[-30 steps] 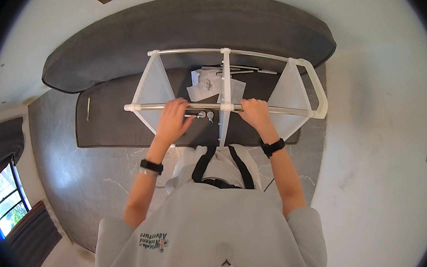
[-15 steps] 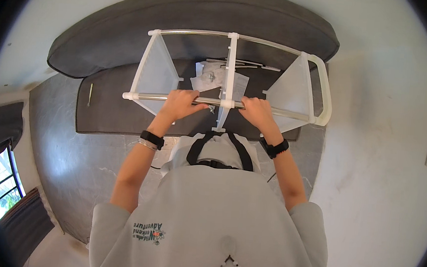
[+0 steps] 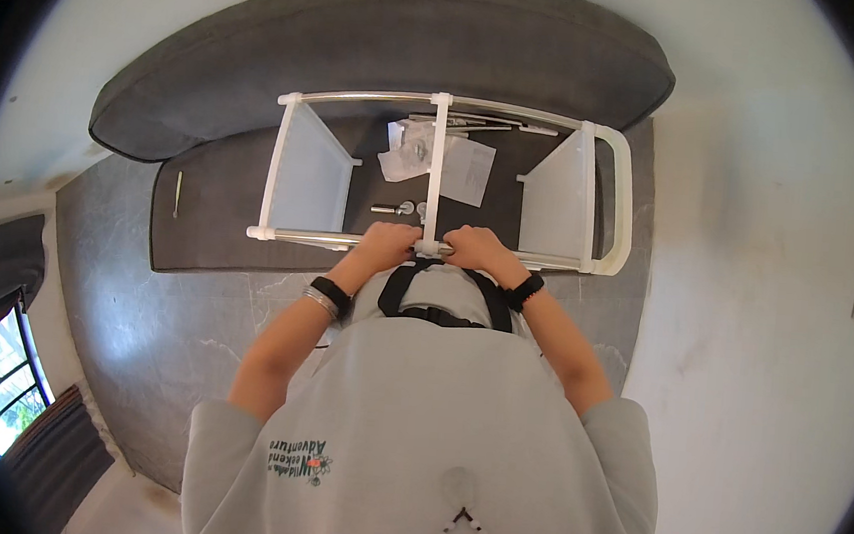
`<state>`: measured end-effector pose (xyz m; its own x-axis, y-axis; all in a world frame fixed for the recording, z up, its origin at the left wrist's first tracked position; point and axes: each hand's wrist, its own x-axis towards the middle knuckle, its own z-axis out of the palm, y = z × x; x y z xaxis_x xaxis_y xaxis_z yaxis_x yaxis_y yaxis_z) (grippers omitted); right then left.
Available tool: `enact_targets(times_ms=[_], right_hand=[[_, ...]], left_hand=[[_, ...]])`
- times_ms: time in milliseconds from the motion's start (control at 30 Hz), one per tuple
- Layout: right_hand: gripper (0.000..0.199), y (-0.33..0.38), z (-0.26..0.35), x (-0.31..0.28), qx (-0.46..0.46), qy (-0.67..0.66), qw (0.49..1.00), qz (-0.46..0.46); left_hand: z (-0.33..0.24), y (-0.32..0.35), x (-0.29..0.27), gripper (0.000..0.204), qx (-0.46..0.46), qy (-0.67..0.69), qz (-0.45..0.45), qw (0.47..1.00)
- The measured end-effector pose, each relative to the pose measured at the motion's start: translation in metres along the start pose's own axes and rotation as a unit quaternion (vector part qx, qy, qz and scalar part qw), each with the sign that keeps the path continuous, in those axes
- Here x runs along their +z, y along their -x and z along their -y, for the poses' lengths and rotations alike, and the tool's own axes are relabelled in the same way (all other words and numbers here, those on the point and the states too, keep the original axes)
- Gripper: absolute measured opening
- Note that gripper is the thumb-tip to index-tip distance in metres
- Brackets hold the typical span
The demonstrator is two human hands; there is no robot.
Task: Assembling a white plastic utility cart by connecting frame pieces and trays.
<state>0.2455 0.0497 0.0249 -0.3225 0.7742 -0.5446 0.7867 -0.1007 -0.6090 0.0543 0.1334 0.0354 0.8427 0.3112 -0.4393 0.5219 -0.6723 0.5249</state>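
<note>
A white shelf rack (image 3: 435, 172) lies on its side before me, with metal tubes and three white shelf panels seen nearly edge-on. My left hand (image 3: 385, 247) is closed around its near metal tube, just left of the middle joint. Just right of that joint, my right hand (image 3: 482, 249) grips the same tube, fingers curled over it. A pale rounded handle (image 3: 621, 202) forms the rack's right end. Through the frame I see a small caster wheel (image 3: 407, 208) with a metal stem, partly close to a second one behind the middle shelf.
The rack is over a dark grey sofa seat (image 3: 210, 220), with the curved backrest (image 3: 396, 24) beyond. A white paper sheet (image 3: 467, 173), a clear plastic bag (image 3: 411, 153) and thin metal tubes (image 3: 478, 123) lie on the seat. A white wall (image 3: 742, 342) bounds the right side.
The rack's near side has come down and toward me, with both hands still on the tube. My hands have moved closer together beside the middle joint. The caster wheels now show more clearly.
</note>
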Motion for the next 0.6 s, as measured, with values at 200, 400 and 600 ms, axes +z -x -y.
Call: enact_targets(times_ms=[200,400,600], right_hand=[[0.032,-0.016,0.002,0.004,0.014,-0.117,0.987,0.111],[0.032,-0.026,0.011,-0.006,0.056,-0.149,0.967,0.200],[0.026,-0.047,-0.011,-0.025,0.001,-0.155,0.982,0.104]], left_hand=[[-0.002,-0.004,0.009,0.024,-0.025,0.019,0.037,0.999],[-0.008,-0.002,0.003,0.029,-0.028,0.024,0.019,0.999],[-0.019,-0.015,-0.014,0.031,0.001,-0.060,-0.136,0.989]])
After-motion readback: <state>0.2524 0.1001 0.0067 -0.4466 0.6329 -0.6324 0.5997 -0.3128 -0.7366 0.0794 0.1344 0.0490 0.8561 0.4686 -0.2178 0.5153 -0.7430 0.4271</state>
